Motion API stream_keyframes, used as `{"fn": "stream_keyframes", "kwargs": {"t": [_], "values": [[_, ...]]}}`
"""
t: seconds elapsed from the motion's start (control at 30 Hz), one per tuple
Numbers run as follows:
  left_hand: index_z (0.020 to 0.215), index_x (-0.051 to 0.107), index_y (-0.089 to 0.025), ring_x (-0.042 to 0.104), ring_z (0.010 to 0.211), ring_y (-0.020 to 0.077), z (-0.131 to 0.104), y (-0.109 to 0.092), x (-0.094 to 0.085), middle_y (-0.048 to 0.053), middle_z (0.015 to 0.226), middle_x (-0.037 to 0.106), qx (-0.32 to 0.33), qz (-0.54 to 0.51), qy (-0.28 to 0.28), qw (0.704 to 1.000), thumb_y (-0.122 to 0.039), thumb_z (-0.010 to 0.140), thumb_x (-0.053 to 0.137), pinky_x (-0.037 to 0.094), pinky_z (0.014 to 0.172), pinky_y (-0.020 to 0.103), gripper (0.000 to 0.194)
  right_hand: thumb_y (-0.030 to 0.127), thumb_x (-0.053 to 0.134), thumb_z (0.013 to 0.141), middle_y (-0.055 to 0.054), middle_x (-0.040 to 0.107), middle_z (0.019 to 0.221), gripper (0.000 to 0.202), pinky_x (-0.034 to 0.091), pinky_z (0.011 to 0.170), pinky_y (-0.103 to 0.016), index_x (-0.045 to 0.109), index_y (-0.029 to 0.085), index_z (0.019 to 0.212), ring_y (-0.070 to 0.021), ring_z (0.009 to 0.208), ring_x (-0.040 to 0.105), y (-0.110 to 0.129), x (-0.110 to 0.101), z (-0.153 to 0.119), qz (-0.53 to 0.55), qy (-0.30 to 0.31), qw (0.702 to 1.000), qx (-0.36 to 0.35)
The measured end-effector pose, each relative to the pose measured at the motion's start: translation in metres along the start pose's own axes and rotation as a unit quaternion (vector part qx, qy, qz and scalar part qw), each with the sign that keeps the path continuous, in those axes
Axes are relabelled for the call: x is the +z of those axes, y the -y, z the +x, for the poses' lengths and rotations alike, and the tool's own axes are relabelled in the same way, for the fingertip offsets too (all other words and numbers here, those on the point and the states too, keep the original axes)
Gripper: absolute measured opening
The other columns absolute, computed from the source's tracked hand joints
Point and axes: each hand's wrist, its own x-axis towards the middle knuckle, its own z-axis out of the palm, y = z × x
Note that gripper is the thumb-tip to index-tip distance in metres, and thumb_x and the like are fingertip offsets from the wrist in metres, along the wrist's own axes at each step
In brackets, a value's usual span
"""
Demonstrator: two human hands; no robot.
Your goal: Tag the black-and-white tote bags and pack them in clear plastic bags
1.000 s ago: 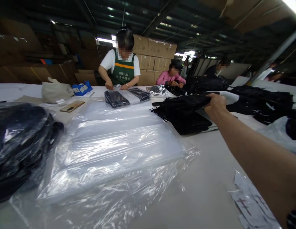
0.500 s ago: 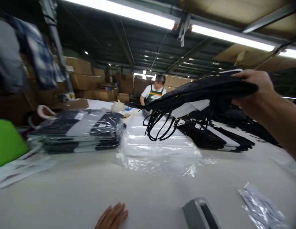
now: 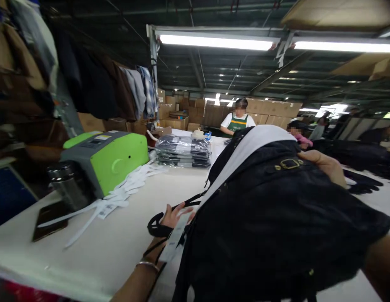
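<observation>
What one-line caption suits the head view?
Both hands, left hand and right hand, hold a black garment over the white table.

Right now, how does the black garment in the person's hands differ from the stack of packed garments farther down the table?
The black garment is bare and unwrapped; the stack of packed garments is sealed in clear plastic. The garment is held up off the table, draped over the right hand, with the left hand at its straps; the stack lies flat, untouched. The garment is rumpled, the stack neatly folded. Both are dark clothing.
</observation>
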Motion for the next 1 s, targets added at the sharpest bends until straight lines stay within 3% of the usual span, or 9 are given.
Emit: {"fn": "stream_keyframes", "kwargs": {"t": [0.13, 0.23, 0.37, 0.47, 0.53, 0.63, 0.7, 0.77, 1.0], "values": [[0.149, 0.038, -0.018, 0.068, 0.112, 0.0265, -0.065, -0.036, -0.003, 0.019, 0.143, 0.057, 0.043, -0.065, 0.070, 0.995, -0.068, 0.099, 0.022, 0.060, 0.086, 0.039, 0.073, 0.036, 0.061, 0.081, -0.008, 0.076, 0.112, 0.027, 0.057, 0.081, -0.048, 0.076, 0.027, 0.101, -0.0308, 0.104, 0.071, 0.017, 0.032, -0.047, 0.056, 0.140, 0.981, 0.123], [0.144, 0.047, -0.019, 0.071, 0.104, 0.0220, -0.115, -0.070, 0.003, 0.015, 0.137, 0.062, 0.114, -0.037, 0.088, 0.989, -0.065, 0.100, 0.018, 0.062, 0.075, 0.030, 0.070, 0.027, 0.054, 0.080, -0.008, 0.074, 0.118, 0.035, 0.056, 0.076, -0.041, 0.073, 0.029, 0.110, -0.0264, 0.097, 0.073, 0.014, 0.047, -0.047, 0.041, 0.227, 0.949, 0.216], [0.138, 0.054, -0.022, 0.072, 0.097, 0.0184, -0.150, -0.098, 0.014, 0.010, 0.127, 0.069, 0.225, 0.063, 0.010, 0.972, -0.059, 0.103, 0.029, 0.061, 0.070, 0.026, 0.057, 0.022, 0.057, 0.082, -0.008, 0.076, 0.113, 0.034, 0.053, 0.076, -0.035, 0.072, 0.028, 0.112, -0.0199, 0.084, 0.072, -0.033, 0.061, -0.021, -0.069, 0.357, 0.885, 0.289], [0.132, 0.056, -0.022, 0.071, 0.095, 0.0210, -0.140, -0.083, 0.010, 0.009, 0.116, 0.071, 0.225, 0.249, -0.066, 0.940, -0.054, 0.099, 0.046, 0.060, 0.074, 0.030, 0.047, 0.028, 0.059, 0.088, -0.007, 0.076, 0.108, 0.026, 0.052, 0.077, -0.028, 0.072, 0.023, 0.110, -0.0173, 0.088, 0.070, -0.092, 0.074, -0.013, -0.222, 0.458, 0.827, 0.239], [0.122, 0.062, -0.019, 0.070, 0.090, 0.0238, -0.125, -0.060, -0.004, 0.010, 0.103, 0.072, 0.172, 0.459, -0.104, 0.865, -0.048, 0.096, 0.053, 0.059, 0.077, 0.036, 0.040, 0.025, 0.059, 0.087, -0.007, 0.076, 0.106, 0.024, 0.053, 0.079, -0.027, 0.073, 0.020, 0.106, -0.0197, 0.092, 0.070, -0.133, 0.085, -0.021, -0.360, 0.458, 0.794, 0.171], [0.116, 0.067, -0.018, 0.064, 0.109, 0.0302, -0.111, -0.026, -0.037, 0.013, 0.111, 0.070, 0.147, 0.747, -0.092, 0.642, -0.035, 0.093, 0.055, 0.052, 0.099, 0.050, 0.031, 0.015, 0.057, 0.082, -0.012, 0.074, 0.114, 0.031, 0.052, 0.091, -0.032, 0.072, 0.016, 0.109, -0.0256, 0.105, 0.068, -0.187, 0.100, -0.040, -0.498, 0.387, 0.767, 0.120], [0.127, 0.063, -0.021, 0.054, 0.129, 0.0306, -0.114, -0.014, -0.062, 0.013, 0.133, 0.063, 0.165, 0.827, -0.060, 0.534, -0.030, 0.093, 0.052, 0.041, 0.113, 0.052, 0.037, 0.015, 0.055, 0.084, -0.014, 0.071, 0.121, 0.038, 0.050, 0.094, -0.035, 0.067, 0.016, 0.120, -0.0277, 0.111, 0.066, -0.213, 0.106, -0.051, -0.521, 0.355, 0.767, 0.120], [0.134, 0.059, -0.023, 0.047, 0.137, 0.0293, -0.123, -0.007, -0.084, 0.011, 0.143, 0.057, 0.175, 0.843, -0.054, 0.505, -0.032, 0.094, 0.051, 0.037, 0.118, 0.050, 0.042, 0.020, 0.052, 0.088, -0.017, 0.070, 0.121, 0.043, 0.049, 0.093, -0.039, 0.060, 0.017, 0.130, -0.0298, 0.110, 0.066, -0.229, 0.109, -0.055, -0.537, 0.335, 0.765, 0.118], [0.133, 0.064, -0.023, 0.049, 0.138, 0.0361, -0.180, 0.030, -0.117, 0.015, 0.144, 0.057, 0.257, 0.802, -0.117, 0.526, -0.044, 0.094, 0.052, 0.035, 0.120, 0.052, 0.046, 0.018, 0.050, 0.091, -0.021, 0.063, 0.131, 0.052, 0.039, 0.102, -0.051, 0.048, 0.015, 0.143, -0.0366, 0.122, 0.058, -0.223, 0.119, -0.054, -0.562, 0.306, 0.768, 0.038]]}}
